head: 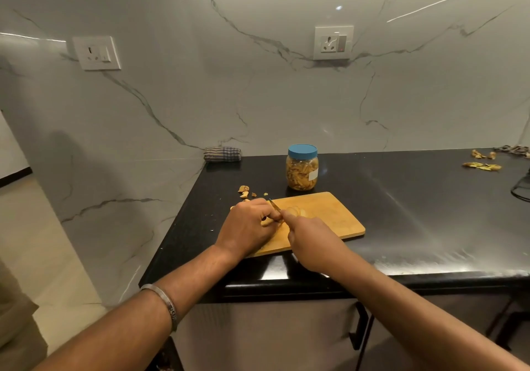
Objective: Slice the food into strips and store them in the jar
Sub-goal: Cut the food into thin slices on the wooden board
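Both hands at the cutting board (329, 215) — right hand (311, 241) grips knife (276, 204).

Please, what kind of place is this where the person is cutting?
Most likely a home kitchen. A black stone countertop meets a marble-look wall with power sockets; a wooden cutting board and a blue-lidded jar of food strips sit on the counter, cabinet fronts below.

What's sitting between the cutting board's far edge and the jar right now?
Head view: nothing. Only a narrow strip of bare black countertop separates the cutting board from the blue-lidded jar. The food scraps lie off to the left.
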